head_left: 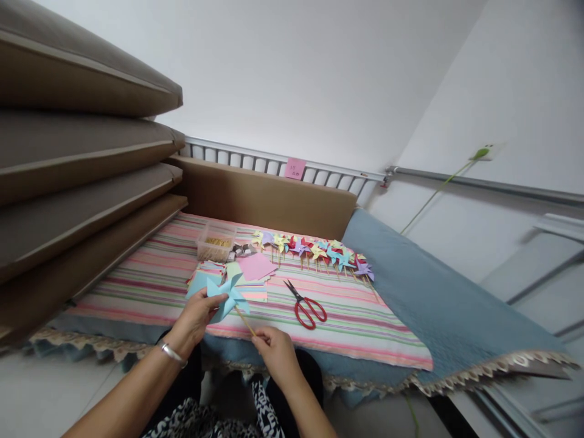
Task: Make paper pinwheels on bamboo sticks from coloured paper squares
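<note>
"What did the left hand (199, 311) have?"
"The blue pinwheel (232, 294). Its fingers were closed on the paper blades, thumb on top, near the centre."
"And the right hand (276, 354)?"
"It pinched the lower end of the stick (245, 320) between thumb and fingers."
"Where was the pinwheel, then?"
"Held over the striped cloth (365, 328), left of the red-handled scissors (299, 298)."

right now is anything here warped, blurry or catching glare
Head view, left: stacked cushions look wide-angle stretched; head view, lower right: lace edge looks smeared; head view, centre: blue pinwheel and scissors fairly clear in soft light; head view, lower left: bracelet glints.
</note>
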{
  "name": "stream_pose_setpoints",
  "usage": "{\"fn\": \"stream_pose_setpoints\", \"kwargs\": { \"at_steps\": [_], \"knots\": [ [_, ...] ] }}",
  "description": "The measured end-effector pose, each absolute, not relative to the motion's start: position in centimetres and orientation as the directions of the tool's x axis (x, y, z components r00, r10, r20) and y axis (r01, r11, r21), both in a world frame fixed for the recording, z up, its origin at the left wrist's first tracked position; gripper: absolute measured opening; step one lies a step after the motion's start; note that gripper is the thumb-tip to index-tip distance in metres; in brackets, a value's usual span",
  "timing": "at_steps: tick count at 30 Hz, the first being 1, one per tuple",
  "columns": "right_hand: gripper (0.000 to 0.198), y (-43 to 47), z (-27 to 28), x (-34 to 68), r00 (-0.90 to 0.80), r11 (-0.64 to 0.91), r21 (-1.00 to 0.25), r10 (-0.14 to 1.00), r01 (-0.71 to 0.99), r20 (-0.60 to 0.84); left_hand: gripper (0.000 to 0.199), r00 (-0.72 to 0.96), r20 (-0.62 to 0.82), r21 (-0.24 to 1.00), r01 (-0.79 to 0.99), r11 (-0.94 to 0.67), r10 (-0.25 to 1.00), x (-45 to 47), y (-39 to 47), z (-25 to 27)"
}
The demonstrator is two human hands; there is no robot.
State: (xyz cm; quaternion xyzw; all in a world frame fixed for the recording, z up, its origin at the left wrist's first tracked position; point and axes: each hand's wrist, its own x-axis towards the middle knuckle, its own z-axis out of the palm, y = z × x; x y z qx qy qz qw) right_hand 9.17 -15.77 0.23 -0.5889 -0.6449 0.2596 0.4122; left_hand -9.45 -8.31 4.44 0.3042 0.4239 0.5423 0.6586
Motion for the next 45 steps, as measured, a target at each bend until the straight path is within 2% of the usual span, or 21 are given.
{"fn": "stream_pose_setpoints", "kwargs": {
  "at_steps": [11, 15, 17, 20, 23, 26, 32, 41, 45],
  "knots": [
    [0.016, -16.4, -1.0, 10.1, 0.064, 0.099, -0.805, 0.984, 0.585, 0.168, 0.035, 0.091, -0.231, 0.851, -0.463, 0.247, 0.969, -9.4, -8.3, 4.2],
    [0.019, -16.0, -1.4, 10.6, 0.084, 0.069, -0.824, 0.987, 0.562, 0.140, 0.049, 0.083, -0.256, 0.863, -0.429, 0.266, 0.963, -10.3, -8.4, 4.5],
    [0.019, -15.9, -1.4, 10.8, 0.090, 0.060, -0.828, 0.987, 0.558, 0.132, 0.062, 0.094, -0.192, 0.913, -0.347, 0.213, 0.977, -11.0, -8.4, 4.8],
    [0.019, -16.0, -1.3, 11.0, 0.093, 0.053, -0.826, 0.988, 0.561, 0.126, 0.070, 0.154, -0.011, 0.988, -0.148, 0.034, 0.988, -12.1, -7.9, 4.9],
    [0.020, -16.1, -1.1, 11.0, 0.084, 0.055, -0.823, 0.989, 0.566, 0.124, 0.054, 0.234, 0.088, 0.993, 0.060, -0.104, 0.968, -12.8, -7.0, 4.3],
    [0.019, -16.3, -0.9, 10.8, 0.063, 0.066, -0.822, 0.990, 0.565, 0.123, 0.036, 0.276, 0.113, 0.962, 0.211, -0.175, 0.954, -13.1, -6.2, 3.4],
    [0.017, -16.5, -0.9, 10.6, 0.037, 0.081, -0.820, 0.992, 0.566, 0.123, 0.016, 0.300, 0.098, 0.938, 0.291, -0.189, 0.949, -13.0, -5.8, 3.3],
    [0.017, -16.4, -1.1, 10.8, 0.010, 0.074, -0.845, 0.996, 0.530, 0.093, 0.014, 0.303, 0.071, 0.916, 0.358, -0.182, 0.950, -12.7, -5.8, 3.3],
    [0.015, -16.3, -1.8, 10.7, 0.077, 0.008, -0.867, 0.996, 0.499, 0.054, 0.018, 0.330, 0.101, 0.902, 0.368, -0.227, 0.938, -12.8, -5.8, 3.1]
  ]
}}
